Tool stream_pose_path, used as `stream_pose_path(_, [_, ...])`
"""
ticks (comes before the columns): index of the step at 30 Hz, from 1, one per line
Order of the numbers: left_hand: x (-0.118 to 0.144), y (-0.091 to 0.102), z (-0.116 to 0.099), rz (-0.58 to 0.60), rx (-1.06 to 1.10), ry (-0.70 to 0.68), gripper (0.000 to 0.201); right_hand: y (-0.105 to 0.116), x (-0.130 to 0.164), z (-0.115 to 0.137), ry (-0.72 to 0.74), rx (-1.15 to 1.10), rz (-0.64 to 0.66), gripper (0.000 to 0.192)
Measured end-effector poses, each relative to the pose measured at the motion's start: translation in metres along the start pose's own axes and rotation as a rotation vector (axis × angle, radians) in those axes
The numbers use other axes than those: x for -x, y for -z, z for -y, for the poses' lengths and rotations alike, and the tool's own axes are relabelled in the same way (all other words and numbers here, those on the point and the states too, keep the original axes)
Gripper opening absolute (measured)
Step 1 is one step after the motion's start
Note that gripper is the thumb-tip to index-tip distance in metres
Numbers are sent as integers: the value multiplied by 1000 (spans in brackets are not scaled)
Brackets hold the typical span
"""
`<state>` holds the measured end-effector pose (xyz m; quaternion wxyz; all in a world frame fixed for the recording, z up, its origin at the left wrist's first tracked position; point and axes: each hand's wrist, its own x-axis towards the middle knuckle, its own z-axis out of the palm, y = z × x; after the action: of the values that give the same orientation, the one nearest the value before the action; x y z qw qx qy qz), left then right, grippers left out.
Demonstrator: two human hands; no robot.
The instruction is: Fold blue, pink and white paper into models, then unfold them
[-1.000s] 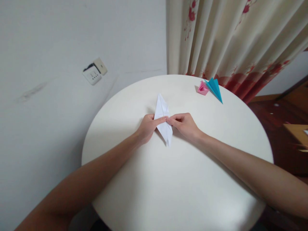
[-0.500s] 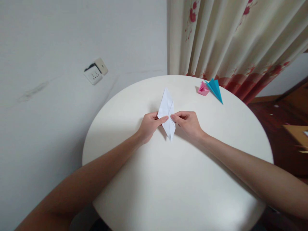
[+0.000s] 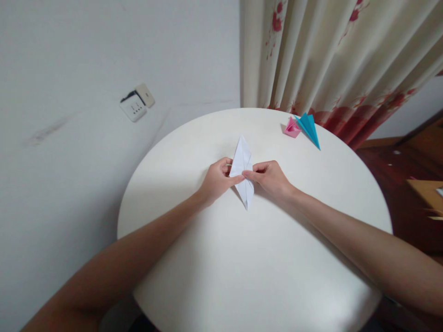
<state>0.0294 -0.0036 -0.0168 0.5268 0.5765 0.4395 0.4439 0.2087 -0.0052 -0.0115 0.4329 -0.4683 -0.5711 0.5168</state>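
**Head View: Folded Paper Held at Centre of Frame**

A white, diamond-shaped folded paper (image 3: pixel 243 170) is pinched at its middle from both sides: left hand (image 3: pixel 217 180) and right hand (image 3: pixel 272 179), thumb tips meeting. Both are above the round white table (image 3: pixel 263 258). Upper right: a pink folded paper piece (image 3: pixel 291 127) touches a blue folded paper piece (image 3: pixel 309 127), before a floral curtain (image 3: pixel 328 55).

Count: one white folded paper (image 3: pixel 243 171); one pink folded paper (image 3: pixel 291 127); one blue folded paper (image 3: pixel 309 127). One round desk (image 3: pixel 256 258). Two hands: left (image 3: pixel 215 180), right (image 3: pixel 272 178). One wall socket (image 3: pixel 136 102). One curtain (image 3: pixel 328 60).
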Motion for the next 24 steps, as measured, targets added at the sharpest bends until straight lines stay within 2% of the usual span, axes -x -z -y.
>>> stream_pose_path(3, [0,-1,-2,17,-12,-25,51,0,-1,-2,-9,-29,6,33])
stream_pose_path(6, [1,-1,-3,-6,27,-109,48,-2,0,2,12,-93,-58,30])
stream_pose_path(12, [0,6,-5,-221,12,-167,25,-2,2,12,64,-146,-169,27])
stream_pose_path(19, [4,3,-5,-161,-33,-152,26,-3,3,14,83,-144,-175,28])
stream_pose_path(24, [6,1,-8,-144,-79,-196,24,-2,2,10,93,-141,-168,25])
